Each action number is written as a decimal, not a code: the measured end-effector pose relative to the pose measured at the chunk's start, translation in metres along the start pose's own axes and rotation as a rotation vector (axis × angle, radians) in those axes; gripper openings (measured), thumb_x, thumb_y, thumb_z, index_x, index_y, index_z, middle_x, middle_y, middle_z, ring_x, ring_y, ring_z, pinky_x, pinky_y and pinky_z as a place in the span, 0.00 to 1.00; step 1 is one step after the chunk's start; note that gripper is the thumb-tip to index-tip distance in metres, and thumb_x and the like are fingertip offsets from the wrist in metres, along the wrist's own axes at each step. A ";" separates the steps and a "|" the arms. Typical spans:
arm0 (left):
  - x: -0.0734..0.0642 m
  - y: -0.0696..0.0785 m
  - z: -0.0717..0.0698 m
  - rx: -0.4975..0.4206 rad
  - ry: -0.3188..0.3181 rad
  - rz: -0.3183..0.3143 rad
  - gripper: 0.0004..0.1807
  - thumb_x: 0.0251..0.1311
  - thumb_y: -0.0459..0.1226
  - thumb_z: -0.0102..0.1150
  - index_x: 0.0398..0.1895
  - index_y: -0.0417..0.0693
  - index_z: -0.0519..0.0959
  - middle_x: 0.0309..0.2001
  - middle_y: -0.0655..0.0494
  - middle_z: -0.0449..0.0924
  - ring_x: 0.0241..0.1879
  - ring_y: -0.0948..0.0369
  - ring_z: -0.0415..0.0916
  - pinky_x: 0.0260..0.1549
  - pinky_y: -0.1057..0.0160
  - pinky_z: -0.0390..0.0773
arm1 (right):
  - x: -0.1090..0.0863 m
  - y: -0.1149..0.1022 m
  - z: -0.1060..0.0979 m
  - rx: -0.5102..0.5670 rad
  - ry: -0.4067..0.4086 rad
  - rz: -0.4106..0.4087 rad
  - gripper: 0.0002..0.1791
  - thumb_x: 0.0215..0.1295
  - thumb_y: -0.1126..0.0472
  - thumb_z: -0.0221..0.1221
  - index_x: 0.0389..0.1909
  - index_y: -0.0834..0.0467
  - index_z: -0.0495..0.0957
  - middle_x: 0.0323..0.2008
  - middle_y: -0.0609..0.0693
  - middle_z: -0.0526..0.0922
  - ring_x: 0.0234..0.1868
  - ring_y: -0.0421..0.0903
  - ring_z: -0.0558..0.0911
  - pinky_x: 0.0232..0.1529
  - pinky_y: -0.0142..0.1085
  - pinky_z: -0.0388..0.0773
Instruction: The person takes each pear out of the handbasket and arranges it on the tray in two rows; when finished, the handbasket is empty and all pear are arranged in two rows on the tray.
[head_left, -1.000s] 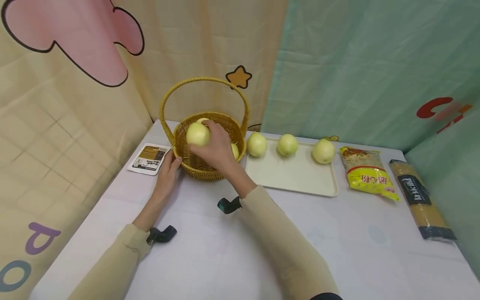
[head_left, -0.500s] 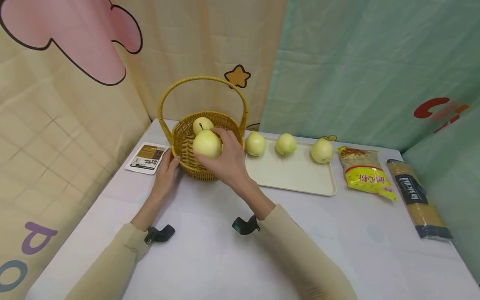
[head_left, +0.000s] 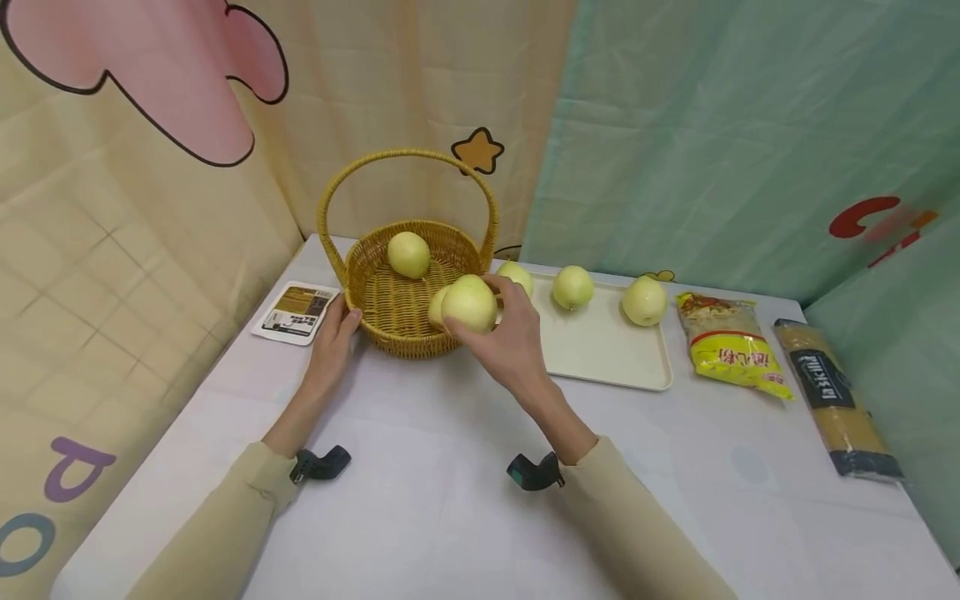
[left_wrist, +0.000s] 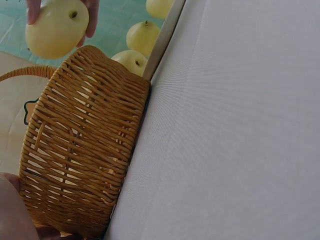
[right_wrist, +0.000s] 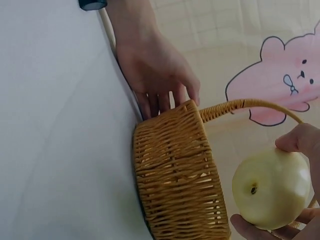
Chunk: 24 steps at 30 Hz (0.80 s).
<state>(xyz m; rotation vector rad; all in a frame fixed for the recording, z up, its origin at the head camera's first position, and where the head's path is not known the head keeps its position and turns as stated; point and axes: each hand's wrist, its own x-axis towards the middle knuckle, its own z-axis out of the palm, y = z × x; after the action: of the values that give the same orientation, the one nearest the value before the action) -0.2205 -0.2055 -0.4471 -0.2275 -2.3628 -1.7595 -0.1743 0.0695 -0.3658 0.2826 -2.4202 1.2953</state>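
Observation:
My right hand (head_left: 516, 340) grips a pale yellow-green pear (head_left: 470, 304) between thumb and fingers, held above the right rim of the wicker basket (head_left: 390, 337). Inside the basket one pear (head_left: 408, 255) lies at the back left. Another pear (head_left: 437, 309) shows at the right, mostly hidden behind the held one. My left hand (head_left: 328, 354) holds the basket's left side; in the right wrist view its thumb is at the rim and its fingers lie against the outer wall. Up close, the held pear (right_wrist: 270, 187) shows its dark dimple.
Right of the basket, a cream tray (head_left: 600, 358) bears three pears along its back edge. A yellow food bag (head_left: 735, 346) and a long packet (head_left: 836, 400) lie farther right. A white pouch (head_left: 296, 313) lies beside my left hand. Curtains (head_left: 675, 142) hang behind the table.
My right hand has carried the pear rightward and toward me, from over the basket's middle to its right rim. The left hand has stayed at the basket.

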 end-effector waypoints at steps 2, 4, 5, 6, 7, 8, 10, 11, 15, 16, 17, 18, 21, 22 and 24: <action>0.001 0.000 0.000 -0.007 -0.005 -0.003 0.32 0.84 0.41 0.39 0.84 0.38 0.52 0.82 0.37 0.56 0.82 0.46 0.52 0.84 0.48 0.52 | -0.002 0.006 -0.004 0.007 0.004 0.029 0.36 0.56 0.48 0.76 0.64 0.56 0.77 0.54 0.52 0.80 0.54 0.49 0.80 0.47 0.44 0.88; 0.002 0.000 0.000 -0.017 -0.011 -0.011 0.32 0.84 0.40 0.39 0.84 0.37 0.50 0.82 0.36 0.55 0.83 0.45 0.51 0.84 0.48 0.51 | -0.004 0.013 -0.008 0.011 0.002 0.057 0.36 0.56 0.47 0.76 0.63 0.56 0.77 0.54 0.53 0.81 0.54 0.50 0.81 0.48 0.44 0.89; 0.002 0.000 0.000 -0.024 -0.015 -0.015 0.32 0.84 0.39 0.39 0.84 0.36 0.50 0.82 0.35 0.54 0.83 0.45 0.51 0.84 0.47 0.51 | -0.005 0.016 -0.010 0.011 -0.001 0.072 0.36 0.55 0.47 0.77 0.63 0.56 0.77 0.54 0.53 0.81 0.53 0.50 0.81 0.48 0.45 0.89; 0.003 -0.001 0.000 -0.021 -0.017 -0.019 0.32 0.84 0.38 0.38 0.84 0.35 0.49 0.82 0.34 0.54 0.83 0.44 0.51 0.84 0.47 0.51 | -0.006 0.020 -0.012 0.012 -0.002 0.085 0.36 0.55 0.46 0.77 0.62 0.56 0.78 0.54 0.53 0.81 0.53 0.51 0.82 0.49 0.45 0.88; 0.003 -0.001 -0.001 -0.019 -0.020 -0.022 0.32 0.83 0.38 0.38 0.84 0.34 0.49 0.82 0.34 0.53 0.83 0.43 0.50 0.84 0.46 0.51 | -0.006 0.024 -0.014 0.009 -0.003 0.097 0.36 0.55 0.46 0.77 0.62 0.56 0.78 0.55 0.53 0.82 0.53 0.51 0.82 0.49 0.46 0.88; 0.003 -0.001 -0.001 -0.019 -0.021 -0.026 0.32 0.83 0.37 0.38 0.84 0.34 0.49 0.82 0.33 0.53 0.83 0.43 0.50 0.84 0.46 0.50 | -0.007 0.027 -0.016 0.006 -0.002 0.110 0.36 0.55 0.46 0.77 0.62 0.57 0.78 0.55 0.53 0.82 0.53 0.52 0.82 0.49 0.46 0.88; 0.003 -0.001 -0.001 -0.009 -0.016 -0.027 0.32 0.83 0.37 0.39 0.84 0.33 0.49 0.82 0.33 0.53 0.83 0.43 0.50 0.84 0.46 0.50 | -0.009 0.034 -0.020 -0.009 0.003 0.129 0.36 0.55 0.47 0.77 0.62 0.58 0.78 0.55 0.54 0.83 0.53 0.52 0.83 0.50 0.47 0.87; 0.002 0.000 -0.001 -0.003 -0.015 -0.027 0.32 0.83 0.38 0.38 0.84 0.34 0.49 0.82 0.34 0.53 0.83 0.43 0.50 0.84 0.46 0.50 | -0.009 0.037 -0.021 -0.017 0.008 0.134 0.36 0.55 0.47 0.77 0.62 0.58 0.78 0.55 0.54 0.84 0.54 0.53 0.83 0.50 0.48 0.87; 0.002 0.001 -0.001 0.002 -0.010 -0.027 0.33 0.84 0.40 0.38 0.85 0.38 0.49 0.83 0.37 0.53 0.83 0.46 0.50 0.84 0.49 0.51 | -0.008 0.048 -0.024 -0.040 0.014 0.160 0.35 0.56 0.47 0.76 0.61 0.60 0.78 0.55 0.55 0.84 0.54 0.54 0.82 0.52 0.48 0.83; 0.001 0.000 -0.002 0.003 -0.011 -0.032 0.33 0.84 0.41 0.38 0.85 0.39 0.48 0.83 0.38 0.52 0.83 0.46 0.50 0.84 0.49 0.51 | -0.008 0.050 -0.024 -0.044 0.010 0.171 0.36 0.56 0.47 0.76 0.61 0.60 0.78 0.55 0.56 0.84 0.55 0.54 0.81 0.53 0.48 0.81; 0.001 0.000 -0.002 0.003 -0.014 -0.039 0.33 0.84 0.41 0.38 0.85 0.39 0.48 0.84 0.38 0.52 0.84 0.47 0.49 0.84 0.49 0.50 | -0.007 0.052 -0.024 -0.045 0.003 0.185 0.36 0.56 0.46 0.76 0.61 0.60 0.78 0.55 0.56 0.84 0.55 0.54 0.81 0.53 0.48 0.80; 0.002 -0.002 -0.002 0.003 -0.016 -0.044 0.33 0.84 0.41 0.38 0.85 0.40 0.48 0.84 0.39 0.51 0.84 0.47 0.49 0.84 0.49 0.50 | -0.007 0.054 -0.024 -0.047 -0.006 0.203 0.36 0.56 0.46 0.76 0.61 0.60 0.78 0.55 0.57 0.84 0.55 0.54 0.80 0.54 0.48 0.79; 0.002 -0.002 -0.002 -0.003 -0.024 -0.064 0.33 0.84 0.40 0.38 0.85 0.38 0.47 0.84 0.38 0.50 0.84 0.46 0.47 0.84 0.48 0.49 | -0.008 0.059 -0.022 -0.060 -0.034 0.248 0.37 0.56 0.45 0.75 0.62 0.61 0.77 0.55 0.58 0.83 0.56 0.55 0.79 0.56 0.50 0.77; 0.002 -0.002 -0.002 -0.003 -0.024 -0.066 0.33 0.84 0.40 0.38 0.85 0.37 0.47 0.84 0.38 0.50 0.84 0.45 0.47 0.84 0.48 0.49 | -0.008 0.061 -0.022 -0.067 -0.042 0.260 0.38 0.56 0.45 0.75 0.63 0.61 0.77 0.56 0.58 0.82 0.57 0.55 0.79 0.57 0.50 0.77; 0.003 0.000 -0.001 -0.011 -0.025 -0.059 0.33 0.84 0.39 0.38 0.85 0.37 0.48 0.84 0.37 0.50 0.84 0.45 0.47 0.84 0.48 0.49 | -0.008 0.064 -0.021 -0.081 -0.049 0.278 0.38 0.56 0.46 0.74 0.63 0.61 0.76 0.56 0.59 0.82 0.57 0.56 0.79 0.58 0.51 0.77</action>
<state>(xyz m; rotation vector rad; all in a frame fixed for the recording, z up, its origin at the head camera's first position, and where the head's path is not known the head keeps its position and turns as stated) -0.2231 -0.2065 -0.4466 -0.1838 -2.4015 -1.8071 -0.1844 0.1227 -0.4073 -0.0480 -2.6166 1.3106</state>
